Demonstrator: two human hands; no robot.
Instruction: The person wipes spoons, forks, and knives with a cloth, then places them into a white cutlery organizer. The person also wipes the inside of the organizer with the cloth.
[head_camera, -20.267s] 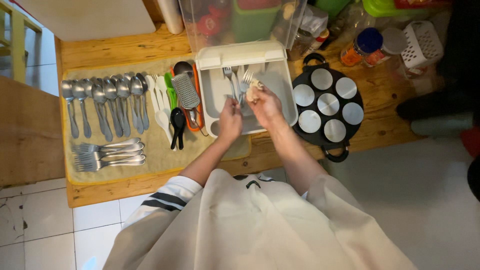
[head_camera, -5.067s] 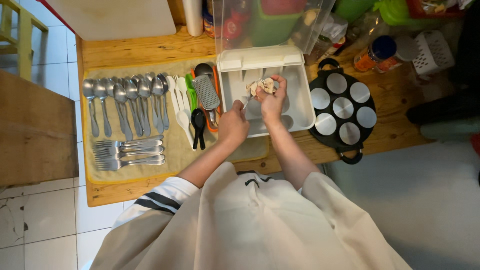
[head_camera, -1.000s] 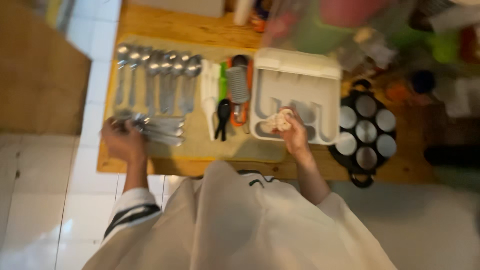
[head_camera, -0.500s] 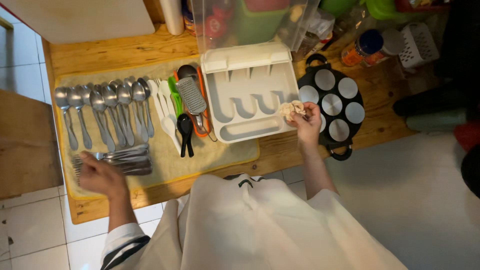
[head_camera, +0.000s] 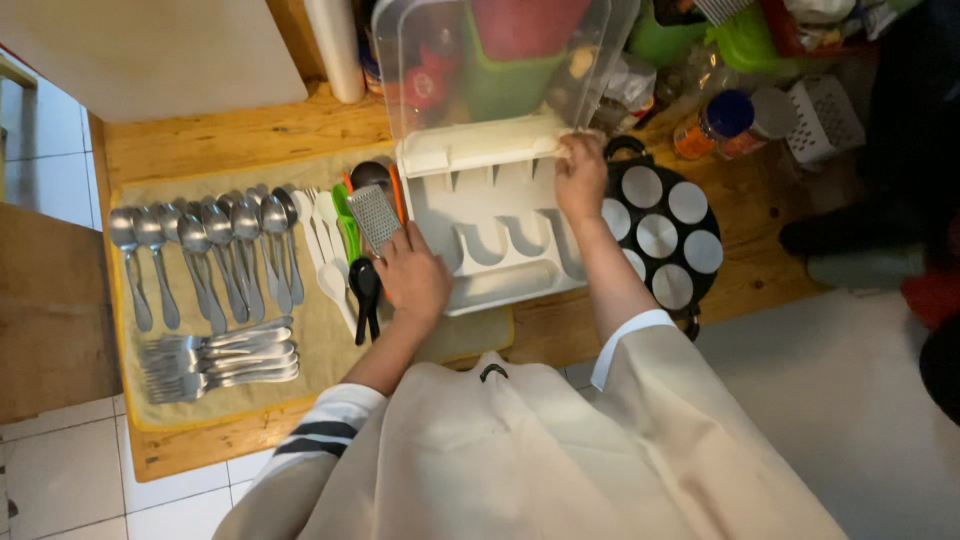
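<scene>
At the middle of the wooden table (head_camera: 250, 135), in the head view, a white cutlery tray (head_camera: 500, 235) is lying empty, its long axis running left to right across the person's front, slightly tilted. Both hands are working at this tray. The right hand (head_camera: 580, 178) is reaching to the tray's far right corner, fingers curled over the rim just beside a clear plastic bin (head_camera: 490, 60) that is standing behind the tray; it looks to be gripping the rim, though the fingertips are partly hidden. The left hand (head_camera: 412, 280) is resting at the tray's near left edge, fingers bent and pressing on or just beside the rim; I cannot tell whether it is clasping anything.

Left of the tray, a small grater (head_camera: 374, 215) and a black utensil (head_camera: 364, 295) are lying just beside the left hand. Further left of the tray, spoons (head_camera: 200, 250) are lying in a row on a cloth (head_camera: 320, 340), with forks (head_camera: 215, 358) stacked below them. Right of the tray, touching its edge, a round black pan (head_camera: 665, 235) with silver lids is sitting just beyond the right forearm. So the hands are holding the tray at opposite corners, and neither is clearly nearer.
</scene>
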